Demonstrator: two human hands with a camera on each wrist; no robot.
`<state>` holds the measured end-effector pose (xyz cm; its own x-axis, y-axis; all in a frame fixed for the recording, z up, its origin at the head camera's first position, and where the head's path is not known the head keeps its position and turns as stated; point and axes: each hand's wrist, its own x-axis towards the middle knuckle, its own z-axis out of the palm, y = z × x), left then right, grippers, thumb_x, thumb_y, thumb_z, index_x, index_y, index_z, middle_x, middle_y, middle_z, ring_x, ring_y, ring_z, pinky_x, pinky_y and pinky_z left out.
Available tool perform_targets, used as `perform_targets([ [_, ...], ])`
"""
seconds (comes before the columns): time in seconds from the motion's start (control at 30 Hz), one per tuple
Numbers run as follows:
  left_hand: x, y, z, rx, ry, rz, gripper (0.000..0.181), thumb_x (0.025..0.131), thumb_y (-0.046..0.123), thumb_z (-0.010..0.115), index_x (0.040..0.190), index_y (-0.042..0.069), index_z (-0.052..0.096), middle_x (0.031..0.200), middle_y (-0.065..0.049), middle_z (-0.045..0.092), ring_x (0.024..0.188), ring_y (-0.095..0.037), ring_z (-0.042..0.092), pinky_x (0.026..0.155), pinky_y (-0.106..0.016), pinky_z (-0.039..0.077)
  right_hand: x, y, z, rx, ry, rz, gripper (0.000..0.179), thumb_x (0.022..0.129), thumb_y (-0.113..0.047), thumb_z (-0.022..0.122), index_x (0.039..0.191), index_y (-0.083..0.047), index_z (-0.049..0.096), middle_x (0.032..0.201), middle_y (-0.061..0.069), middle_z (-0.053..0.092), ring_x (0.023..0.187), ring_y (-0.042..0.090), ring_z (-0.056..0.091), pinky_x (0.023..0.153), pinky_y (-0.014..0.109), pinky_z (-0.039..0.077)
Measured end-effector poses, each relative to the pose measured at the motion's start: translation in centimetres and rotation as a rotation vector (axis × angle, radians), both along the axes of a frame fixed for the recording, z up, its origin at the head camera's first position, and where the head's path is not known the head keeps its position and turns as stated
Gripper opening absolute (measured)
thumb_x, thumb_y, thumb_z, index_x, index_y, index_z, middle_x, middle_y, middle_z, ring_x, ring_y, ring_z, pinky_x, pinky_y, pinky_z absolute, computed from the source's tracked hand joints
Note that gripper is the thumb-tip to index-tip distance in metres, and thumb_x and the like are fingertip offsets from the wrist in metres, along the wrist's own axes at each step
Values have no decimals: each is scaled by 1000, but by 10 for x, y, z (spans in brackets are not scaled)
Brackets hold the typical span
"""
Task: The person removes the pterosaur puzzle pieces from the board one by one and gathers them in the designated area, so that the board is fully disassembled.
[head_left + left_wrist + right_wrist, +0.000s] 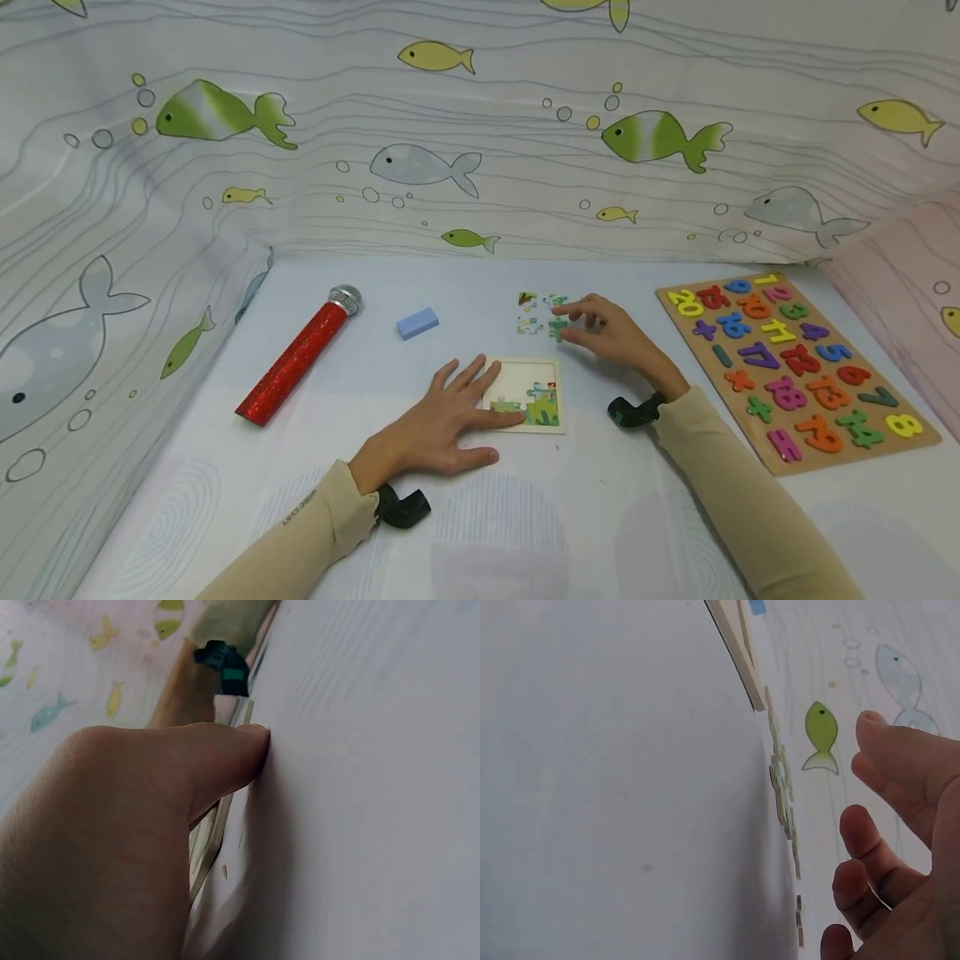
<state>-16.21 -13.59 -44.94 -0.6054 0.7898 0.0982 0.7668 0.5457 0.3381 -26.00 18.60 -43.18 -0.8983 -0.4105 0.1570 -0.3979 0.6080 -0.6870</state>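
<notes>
My left hand lies spread with its fingertips on the left side of a square wooden puzzle tray. Joined green jigsaw pieces fill the tray's lower part, and its upper part shows bare wood. Over the loose jigsaw pieces behind the tray hovers my right hand, thumb and fingers apart. In the right wrist view nothing sits between those fingers, and the loose pieces lie edge-on on the table. The left wrist view shows the left thumb beside the tray's edge.
A red glitter microphone lies at the left, with a blue block between it and the loose pieces. On the right is a wooden number board with colourful digits. A fish-patterned curtain rises behind the table.
</notes>
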Motion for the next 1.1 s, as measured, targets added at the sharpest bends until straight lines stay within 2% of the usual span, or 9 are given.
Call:
perform_targets([
  [0.13, -1, 0, 0, 3, -4, 1, 54, 96, 57, 54, 149, 45, 49, 170, -16, 18, 160, -38, 8, 121, -69, 8, 8, 2, 2, -15, -2, 46, 35, 92, -19, 77, 126, -12, 72, 108, 11, 65, 91, 22, 49, 76, 35, 40],
  [0.33, -2, -1, 1, -12, -1, 4, 54, 96, 57, 53, 149, 46, 49, 171, -16, 17, 160, -37, 8, 122, -68, 8, 21, -1, 5, 14, -14, 177, 30, 88, -18, 81, 118, -14, 77, 106, 4, 70, 91, 19, 52, 80, 33, 42],
  [0.47, -2, -1, 0, -2, 5, -3, 53, 96, 56, 54, 148, 45, 50, 170, -17, 18, 160, -39, 9, 121, -68, 9, 31, -6, 7, 72, -48, 234, 30, 85, -19, 84, 114, -19, 78, 104, -2, 69, 95, 15, 53, 83, 35, 36],
  [0.63, -2, 0, 0, -1, 9, -5, 53, 96, 57, 54, 148, 45, 49, 170, -17, 18, 160, -39, 9, 121, -69, 9, 42, -15, 11, 125, -76, 292, 33, 83, -21, 85, 116, -21, 78, 104, -3, 66, 100, 16, 51, 83, 37, 31],
  [0.87, -2, 0, 2, 3, 24, -8, 54, 96, 56, 56, 148, 43, 51, 169, -19, 21, 159, -40, 12, 120, -70, 11, 47, -19, 7, 156, -91, 321, 39, 81, -26, 86, 119, -23, 76, 107, -2, 60, 101, 16, 45, 85, 36, 30],
  [1.1, -1, 0, 1, 11, 28, -10, 53, 96, 56, 55, 147, 42, 52, 168, -20, 23, 158, -41, 13, 119, -71, 12, 47, -20, 3, 135, -85, 316, 39, 79, -24, 88, 116, -23, 76, 105, -2, 60, 100, 16, 45, 84, 36, 30],
])
